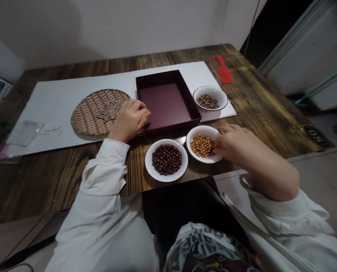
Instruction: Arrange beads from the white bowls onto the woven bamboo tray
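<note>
My left hand (131,118) is bent at the near left corner of a dark red open box (168,98), its fingers curled down; whether it holds anything is hidden. Beside it lies a round woven tray (86,113) with a heap of small grey-brown beads (110,110). My right hand (230,143) reaches over the right rim of a white bowl (189,140) of yellow-brown beads (202,145). Its fingers are pressed together, and what is between them cannot be made out. To the left stands another white bowl (149,166) full of dark brown beads (166,159).
A third white bowl (221,94) with olive-brown beads stands right of the box, on a white board (55,88). Beyond it lies a red comb (224,70) on the wooden table (256,102). A clear plastic bag (26,132) rests at the left.
</note>
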Action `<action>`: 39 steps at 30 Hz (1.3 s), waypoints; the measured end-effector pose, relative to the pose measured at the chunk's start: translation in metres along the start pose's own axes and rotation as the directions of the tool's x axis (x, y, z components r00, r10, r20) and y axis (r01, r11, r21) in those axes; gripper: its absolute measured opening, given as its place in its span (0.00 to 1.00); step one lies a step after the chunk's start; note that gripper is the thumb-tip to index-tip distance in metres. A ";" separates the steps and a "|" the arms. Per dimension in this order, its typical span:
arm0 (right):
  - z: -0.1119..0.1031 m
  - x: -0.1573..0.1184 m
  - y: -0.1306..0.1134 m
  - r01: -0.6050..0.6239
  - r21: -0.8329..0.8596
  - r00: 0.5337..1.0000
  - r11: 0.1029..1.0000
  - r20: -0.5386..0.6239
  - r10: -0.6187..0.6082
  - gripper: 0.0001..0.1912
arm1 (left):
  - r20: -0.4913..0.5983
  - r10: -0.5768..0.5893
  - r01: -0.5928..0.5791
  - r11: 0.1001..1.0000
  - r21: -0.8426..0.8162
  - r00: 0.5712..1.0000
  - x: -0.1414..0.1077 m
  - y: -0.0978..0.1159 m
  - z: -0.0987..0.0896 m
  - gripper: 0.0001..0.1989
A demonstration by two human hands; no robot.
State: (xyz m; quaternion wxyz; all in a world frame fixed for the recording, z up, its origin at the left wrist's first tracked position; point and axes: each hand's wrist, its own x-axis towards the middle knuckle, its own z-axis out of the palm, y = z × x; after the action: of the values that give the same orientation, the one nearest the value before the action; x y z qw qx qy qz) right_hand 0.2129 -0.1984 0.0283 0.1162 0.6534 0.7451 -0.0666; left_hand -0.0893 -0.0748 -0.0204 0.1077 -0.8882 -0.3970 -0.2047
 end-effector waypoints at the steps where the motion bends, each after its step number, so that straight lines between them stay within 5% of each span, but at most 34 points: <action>1: -0.001 0.001 -0.001 -0.009 -0.001 0.999 1.000 0.036 0.009 0.07 | -0.003 0.003 -0.003 1.000 0.004 1.000 0.000 0.000 0.000 0.23; 10: -0.014 0.004 -0.014 -0.086 -0.053 0.979 0.995 0.182 0.094 0.07 | 0.000 -0.003 0.003 1.000 0.004 1.000 0.000 -0.001 0.001 0.21; 39: -0.005 0.003 -0.015 -0.105 -0.047 0.989 0.993 0.098 0.110 0.13 | 0.000 -0.012 0.012 1.000 0.010 1.000 0.001 0.000 0.001 0.23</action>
State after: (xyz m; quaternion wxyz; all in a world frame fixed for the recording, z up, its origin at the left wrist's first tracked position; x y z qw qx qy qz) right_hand 0.1975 -0.1963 0.0320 0.1706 0.6858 0.7032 -0.0774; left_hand -0.0887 -0.0735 -0.0213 0.1108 -0.8853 -0.4032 -0.2033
